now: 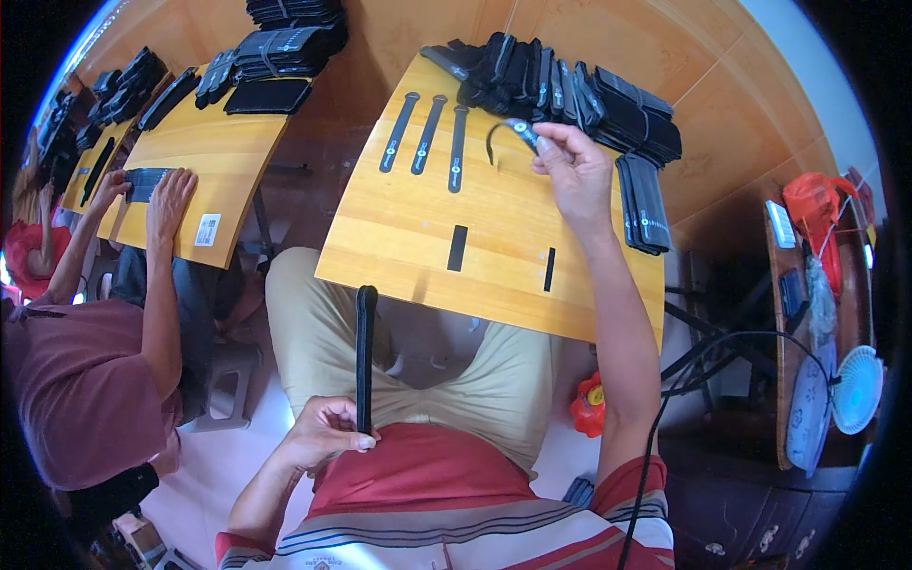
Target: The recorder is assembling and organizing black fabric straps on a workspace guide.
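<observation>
My left hand (pixel 325 432) rests over my lap and grips a long black strap (pixel 365 351) that stands upright toward the board's near edge. My right hand (pixel 573 166) reaches over the wooden board (pixel 494 266) and pinches one end of another black strap (pixel 508 133), which curls down from my fingers. Three black straps (pixel 427 133) lie side by side flat on the board's far left part. Two short black pieces (pixel 457 248) lie near the board's front. A pile of black straps (pixel 560 90) covers the far edge.
A person in a maroon shirt (pixel 76 399) sits at my left, both hands on a black strap on their own wooden board (pixel 204 157) with more black bundles. A red toy (pixel 589 404) lies on the floor. A side table (pixel 807 313) at right holds two fans.
</observation>
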A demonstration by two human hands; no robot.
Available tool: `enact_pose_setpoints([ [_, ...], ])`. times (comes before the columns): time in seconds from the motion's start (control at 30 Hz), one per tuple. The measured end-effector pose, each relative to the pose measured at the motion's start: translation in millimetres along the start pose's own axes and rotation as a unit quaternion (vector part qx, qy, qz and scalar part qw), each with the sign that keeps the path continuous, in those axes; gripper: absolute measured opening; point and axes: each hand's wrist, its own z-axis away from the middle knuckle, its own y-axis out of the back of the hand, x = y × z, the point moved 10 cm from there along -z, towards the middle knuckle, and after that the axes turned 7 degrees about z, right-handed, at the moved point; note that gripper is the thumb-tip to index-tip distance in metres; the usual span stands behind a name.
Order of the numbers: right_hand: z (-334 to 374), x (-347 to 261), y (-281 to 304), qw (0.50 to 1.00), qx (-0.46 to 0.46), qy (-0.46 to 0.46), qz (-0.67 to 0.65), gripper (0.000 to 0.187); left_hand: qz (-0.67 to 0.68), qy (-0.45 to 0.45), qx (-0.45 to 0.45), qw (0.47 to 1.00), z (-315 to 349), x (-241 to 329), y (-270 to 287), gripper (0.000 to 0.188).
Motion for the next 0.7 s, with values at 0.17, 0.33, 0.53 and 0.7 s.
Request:
enact_pose_setpoints([
  [0.17, 9, 21, 23, 0.996, 0.085, -0.026, -0.001, 0.017, 0.023, -0.007, 0.005, 1.000, -3, -1, 2, 0.017],
  [0.33, 52, 109, 38, 0.967, 0.069, -0.176, 0.169, 0.022, 0.038, -0.007, -0.004, 0.999, -6, -6, 5, 0.018],
  [0.53, 63, 112, 39, 0.921, 0.006, -0.230, 0.314, 0.025, 0.035, 0.006, 0.000, 0.999, -10, -1, 3, 0.019],
  [0.7, 58, 102, 29, 0.905, -0.055, -0.206, 0.369, 0.025, 0.046, 0.013, 0.002, 0.999, -12, -3, 2, 0.019],
])
